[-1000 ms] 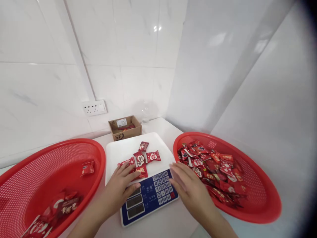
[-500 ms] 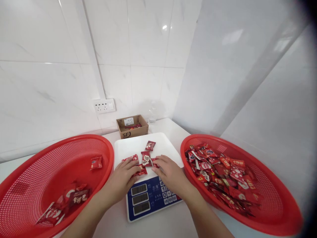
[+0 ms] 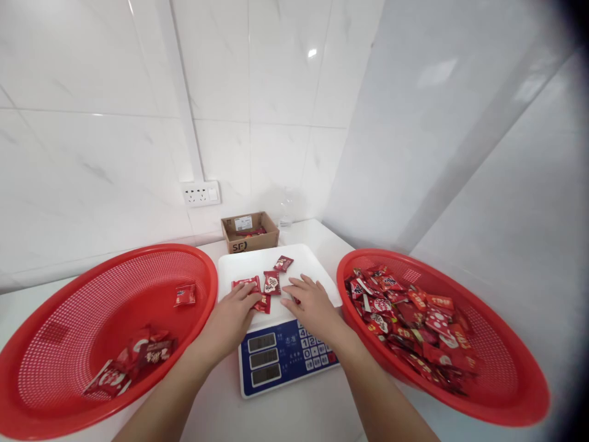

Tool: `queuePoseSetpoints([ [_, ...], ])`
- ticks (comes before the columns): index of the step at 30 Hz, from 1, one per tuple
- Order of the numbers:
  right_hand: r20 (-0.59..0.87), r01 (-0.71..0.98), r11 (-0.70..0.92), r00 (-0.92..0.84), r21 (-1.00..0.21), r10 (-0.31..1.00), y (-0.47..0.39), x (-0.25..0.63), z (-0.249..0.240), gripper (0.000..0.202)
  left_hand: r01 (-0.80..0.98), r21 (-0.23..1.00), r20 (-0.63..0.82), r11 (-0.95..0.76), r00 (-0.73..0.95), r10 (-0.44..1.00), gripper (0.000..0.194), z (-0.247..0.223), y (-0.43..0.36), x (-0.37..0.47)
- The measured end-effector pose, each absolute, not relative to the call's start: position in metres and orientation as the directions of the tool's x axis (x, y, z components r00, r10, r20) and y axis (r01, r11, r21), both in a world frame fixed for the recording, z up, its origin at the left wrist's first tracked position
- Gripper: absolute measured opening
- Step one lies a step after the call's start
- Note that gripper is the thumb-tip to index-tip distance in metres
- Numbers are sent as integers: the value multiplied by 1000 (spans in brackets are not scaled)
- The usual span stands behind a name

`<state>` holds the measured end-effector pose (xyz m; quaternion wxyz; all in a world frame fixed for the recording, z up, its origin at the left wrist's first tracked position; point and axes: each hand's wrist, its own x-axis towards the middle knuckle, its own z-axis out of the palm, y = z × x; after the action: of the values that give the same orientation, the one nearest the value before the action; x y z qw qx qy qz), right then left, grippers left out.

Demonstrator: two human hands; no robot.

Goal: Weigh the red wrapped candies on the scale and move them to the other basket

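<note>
1. Five red packets show on the white plate of the scale (image 3: 253, 262) in the head view, two of them wholly uncovered.
2. The middle packet (image 3: 272, 283) lies flat, its long axis running away from the person, between the two hands and touching neither.
3. Beyond it, near the plate's far side, a small dark packet (image 3: 283, 263) sits askew, its right end swung toward the far right corner.
4. The left packet (image 3: 248, 282) stretches sideways, roughly parallel to the plate's far edge; fingers cover its near side.
5. Just nearer lies the lower packet (image 3: 264, 304), partly hidden, so its full length cannot be read.
6. The left hand (image 3: 234, 314) is palm down, fingers slightly spread over these two packets; whether it pinches either, I cannot tell.
7. The right hand (image 3: 313, 307) has its fingers fanned and thumb apart, with a sliver of red packet beneath; its direction and any pinch cannot be told.
8. Red baskets flank the scale: the left basket (image 3: 202, 256) holds a few packets, the right basket (image 3: 536, 399) a heap pointing every way. A cardboard box (image 3: 256, 244) stands just behind the scale.
</note>
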<state>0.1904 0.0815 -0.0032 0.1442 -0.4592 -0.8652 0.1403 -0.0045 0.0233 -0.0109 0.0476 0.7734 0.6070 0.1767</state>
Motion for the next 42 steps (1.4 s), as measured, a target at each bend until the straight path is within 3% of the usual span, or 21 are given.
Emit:
queuePoseSetpoints([
  [4,143,703,614,-608,-359,781,80,175,-2,47,858,375,233,-350,278,932,30,-8,22,0],
  [8,74,684,609,-639,-401,766,78,172,-4,46,855,439,214,-275,198,957,24,-7,17,-4],
  [13,146,680,552,-559,-482,816,74,196,-9,45,876,431,211,-219,138,968,22,-7,11,-12],
  [20,168,740,508,-488,-442,857,62,222,-19,39,910,342,242,-235,156,958,23,-9,27,-1],
  [28,526,600,597,-317,-533,789,26,243,-41,31,920,351,232,-173,93,968,17,-8,22,4],
  [32,619,551,632,-244,-545,747,3,250,-65,23,906,392,208,-159,81,975,14,-6,13,3],
  [39,580,463,655,-314,-598,752,-24,242,-82,23,881,466,205,-85,-14,979,12,-14,12,3],
  [42,487,406,585,-325,-703,811,-26,236,-82,22,843,530,268,-86,-71,961,11,-10,10,9],
])
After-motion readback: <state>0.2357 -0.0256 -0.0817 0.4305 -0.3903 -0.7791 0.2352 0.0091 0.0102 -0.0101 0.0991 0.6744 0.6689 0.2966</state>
